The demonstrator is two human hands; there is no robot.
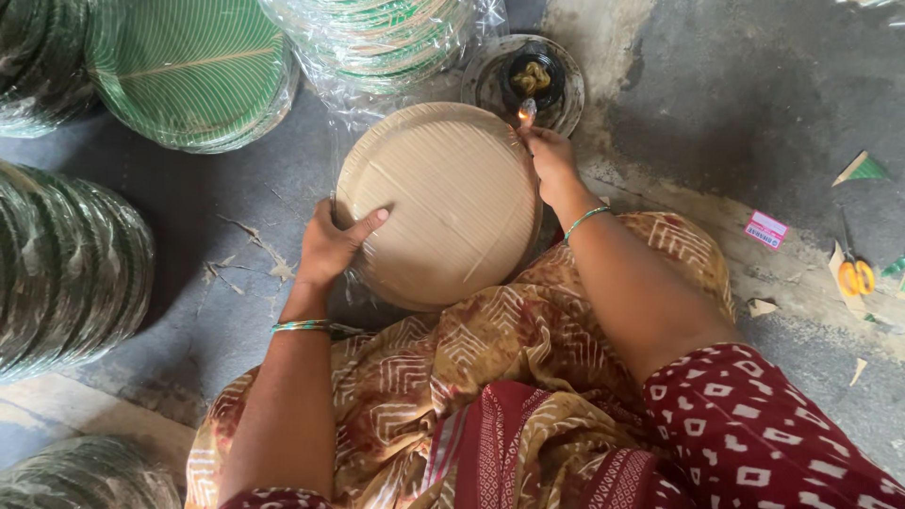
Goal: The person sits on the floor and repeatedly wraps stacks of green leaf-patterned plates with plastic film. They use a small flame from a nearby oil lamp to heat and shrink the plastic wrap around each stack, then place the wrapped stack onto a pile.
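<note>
Two hands steady one wrapped stack of round paper plates over the lap, beside a small flame.

Nearest, the left hand [332, 247] clasps the left rim of the plate stack [438, 203], thumb flat on its plain tan, faintly ribbed underside; clear plastic wrap [351, 127] sheathes the stack. The right hand [551, 162] pinches the wrap at the upper right rim, touching one candle flame [526, 113] that stands in a round metal dish [566, 99]. Right, on grey concrete floor [735, 113]: one pink rectangular label [765, 229], one pair of yellow-handled scissors [855, 273]. Farther away lie four visible stacks of green leaf-printed plates [189, 66].
</note>
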